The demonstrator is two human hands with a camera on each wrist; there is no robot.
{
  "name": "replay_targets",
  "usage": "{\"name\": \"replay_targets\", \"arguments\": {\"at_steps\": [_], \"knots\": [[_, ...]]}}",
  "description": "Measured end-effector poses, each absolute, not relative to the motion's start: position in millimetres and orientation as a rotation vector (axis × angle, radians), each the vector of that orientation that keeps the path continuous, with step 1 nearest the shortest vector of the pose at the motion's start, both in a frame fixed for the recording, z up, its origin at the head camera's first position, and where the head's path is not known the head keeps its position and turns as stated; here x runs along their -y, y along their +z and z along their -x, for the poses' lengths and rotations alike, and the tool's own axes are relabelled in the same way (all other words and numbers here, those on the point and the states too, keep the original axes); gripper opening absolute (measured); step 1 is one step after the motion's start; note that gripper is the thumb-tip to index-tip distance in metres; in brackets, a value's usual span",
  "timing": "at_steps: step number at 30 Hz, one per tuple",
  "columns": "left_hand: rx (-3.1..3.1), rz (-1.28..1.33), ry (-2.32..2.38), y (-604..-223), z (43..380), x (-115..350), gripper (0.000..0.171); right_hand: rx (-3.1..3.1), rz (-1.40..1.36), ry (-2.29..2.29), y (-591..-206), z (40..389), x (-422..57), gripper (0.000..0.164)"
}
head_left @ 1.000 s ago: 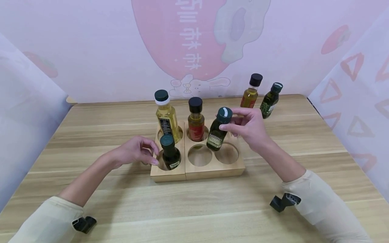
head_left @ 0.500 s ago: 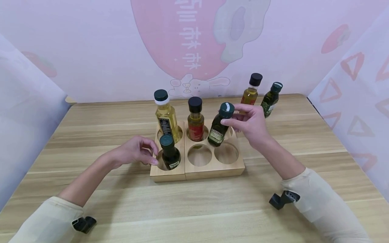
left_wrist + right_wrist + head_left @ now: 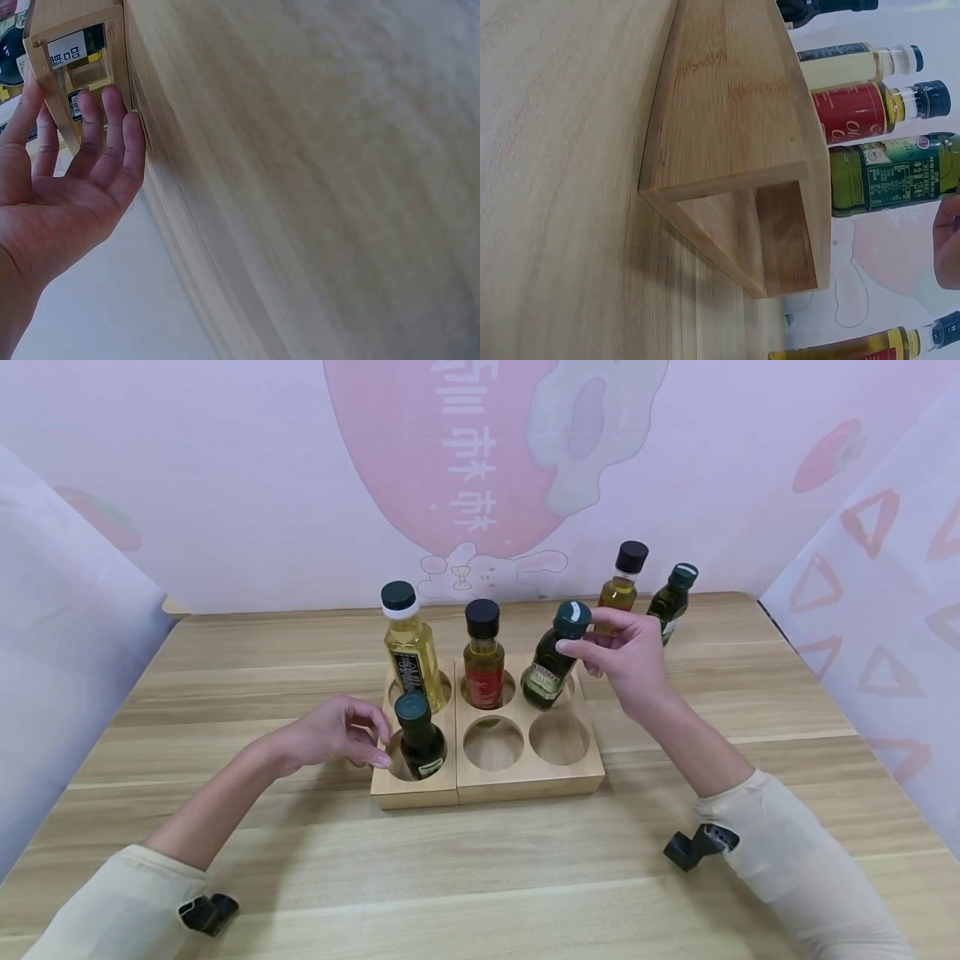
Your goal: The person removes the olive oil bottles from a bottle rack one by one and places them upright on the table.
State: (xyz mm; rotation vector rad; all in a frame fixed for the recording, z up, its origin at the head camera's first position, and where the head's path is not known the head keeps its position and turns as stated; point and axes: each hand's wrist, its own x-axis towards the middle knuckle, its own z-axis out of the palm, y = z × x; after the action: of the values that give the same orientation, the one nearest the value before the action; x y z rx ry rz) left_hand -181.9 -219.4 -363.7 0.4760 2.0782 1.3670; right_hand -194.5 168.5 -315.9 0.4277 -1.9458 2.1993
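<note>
My right hand pinches a dark green oil bottle near its cap. The bottle tilts over the back right hole of the wooden bottle rack; in the right wrist view its green glass shows with the base close to the rack's top. My left hand touches the rack's left end with thumb and fingertips, the fingers loosely bent, as the left wrist view of this hand shows. Beside it a dark bottle with a green cap leans in the front left hole.
A yellow oil bottle and a red-labelled bottle stand in the rack's back row. Behind my right hand are another black-capped bottle and a small dark bottle. A printed curtain rises at the table's back.
My right hand has carried the dark green bottle backward and slightly right, from above the front holes to the back right hole. The left hand stays put.
</note>
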Motion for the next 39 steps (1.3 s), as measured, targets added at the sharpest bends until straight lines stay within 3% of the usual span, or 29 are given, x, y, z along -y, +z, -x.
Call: {"name": "replay_targets", "arguments": {"at_steps": [39], "knots": [[-2.088,-0.469,1.352,-364,180,220,0.030,1.877,-0.427,2.095,-320,210,-168,0.037]]}}
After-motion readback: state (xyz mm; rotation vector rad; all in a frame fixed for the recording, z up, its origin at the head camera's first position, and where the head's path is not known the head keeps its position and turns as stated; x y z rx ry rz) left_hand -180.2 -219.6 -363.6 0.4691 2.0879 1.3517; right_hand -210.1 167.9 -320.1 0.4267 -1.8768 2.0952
